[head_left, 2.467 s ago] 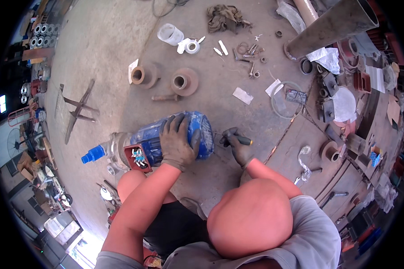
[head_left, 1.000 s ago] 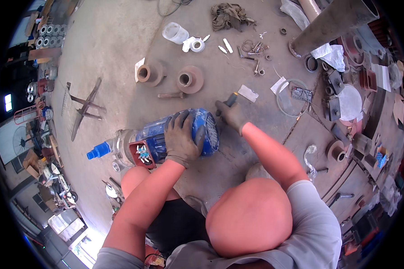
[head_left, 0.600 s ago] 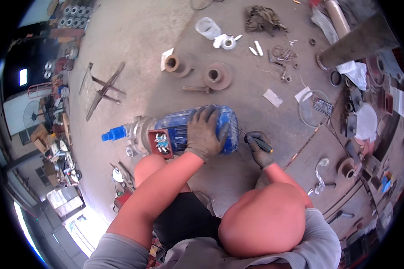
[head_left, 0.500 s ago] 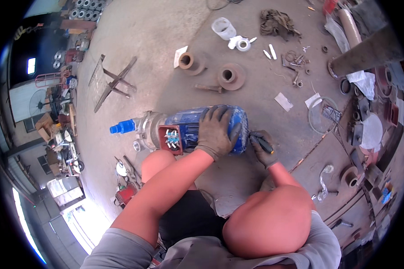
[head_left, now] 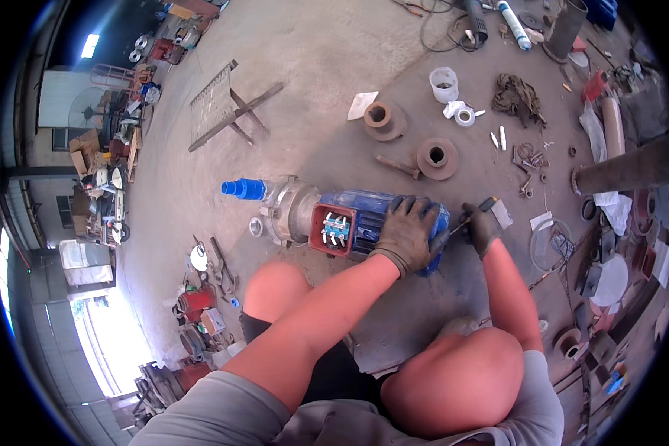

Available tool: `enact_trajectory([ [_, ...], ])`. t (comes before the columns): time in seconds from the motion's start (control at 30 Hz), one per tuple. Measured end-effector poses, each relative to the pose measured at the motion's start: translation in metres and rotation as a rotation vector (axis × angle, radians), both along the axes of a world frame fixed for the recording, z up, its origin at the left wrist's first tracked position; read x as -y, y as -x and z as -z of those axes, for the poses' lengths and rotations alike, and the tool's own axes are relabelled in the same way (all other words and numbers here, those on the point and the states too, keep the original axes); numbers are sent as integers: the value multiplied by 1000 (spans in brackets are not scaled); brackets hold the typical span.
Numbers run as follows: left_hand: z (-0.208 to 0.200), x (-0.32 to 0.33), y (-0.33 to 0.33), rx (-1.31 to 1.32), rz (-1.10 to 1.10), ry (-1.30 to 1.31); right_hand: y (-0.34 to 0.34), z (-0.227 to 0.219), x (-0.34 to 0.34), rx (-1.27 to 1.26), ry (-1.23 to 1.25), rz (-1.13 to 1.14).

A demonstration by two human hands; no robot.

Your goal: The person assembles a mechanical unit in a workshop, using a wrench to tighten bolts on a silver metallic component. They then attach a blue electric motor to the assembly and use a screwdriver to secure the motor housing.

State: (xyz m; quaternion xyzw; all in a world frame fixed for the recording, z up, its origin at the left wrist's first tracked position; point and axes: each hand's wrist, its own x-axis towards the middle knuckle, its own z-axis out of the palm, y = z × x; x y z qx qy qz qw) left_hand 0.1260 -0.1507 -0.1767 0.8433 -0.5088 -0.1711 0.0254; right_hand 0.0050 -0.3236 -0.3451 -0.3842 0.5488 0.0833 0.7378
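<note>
A blue electric motor (head_left: 368, 204) lies on its side on the floor in front of my knees. A red terminal box (head_left: 314, 230) on it is uncovered, showing terminals with metal links (head_left: 336, 229). A cast flange and a blue stepped shaft end (head_left: 243, 189) point left. My gloved left hand (head_left: 406, 232) rests over the motor's right part, fingers spread on the ribbed casing. Beside the motor's right end, my gloved right hand (head_left: 482, 229) is closed around a screwdriver (head_left: 488, 203), its dark handle showing an orange end. Its tip is hard to make out near the end cover.
Two rusty flanged hubs (head_left: 437, 157) and a bolt (head_left: 398, 166) lie beyond the motor. Farther right are a white tub (head_left: 444, 85), a tape roll (head_left: 464, 116), a dark rag (head_left: 518, 99) and a thick steel pipe (head_left: 624, 169). A metal frame (head_left: 230, 108) lies far left.
My view has shifted, so the floor things appear farther right and lower. The screwdriver handle now points up and away instead of toward me. My left hand stays on the motor.
</note>
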Motion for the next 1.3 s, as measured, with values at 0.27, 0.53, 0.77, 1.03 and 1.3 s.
enact_trajectory([
  [0.27, -3, -26, -3, -64, -46, 41, -4, -154, 34, 386, 651, -13],
  [0.53, -125, -178, 21, -579, 46, 70, -156, -290, -84, 667, 1094, -1268],
  [0.77, -205, -263, -10, -557, 57, -406, -200, -209, -239, 101, 1188, -859],
  [1.03, -200, -326, -45, -420, -217, -169, -197, -197, -241, 275, 1283, -796],
  [1.3, -207, -301, -104, -500, -311, -2, -193, -117, -164, 657, 1575, -954],
])
